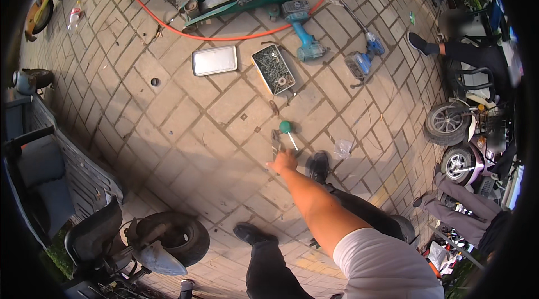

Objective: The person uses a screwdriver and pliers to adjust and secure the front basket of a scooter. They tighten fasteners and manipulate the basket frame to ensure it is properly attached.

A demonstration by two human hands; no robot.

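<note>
My right hand (284,161) reaches down low over the paving, its arm coming from the lower right in a white sleeve. Its fingers close around the near end of a slim dark tool that looks like pliers (275,139); the grip hides part of it. Just right of this tool lies a screwdriver with a green handle (285,127), its pale shaft pointing toward my foot. Farther off stands a metal tin (292,69) full of small screws or bolts, with its pale lid (215,60) lying to the left. My left hand is out of view.
Beyond the tin are a teal impact wrench (306,41), a blue power tool (365,60), a green floor jack (236,4) and an orange hose (224,38). A wheel (174,240) stands near left; scooters (455,159) and people's legs (466,55) are right. A plastic bag (343,148) lies nearby.
</note>
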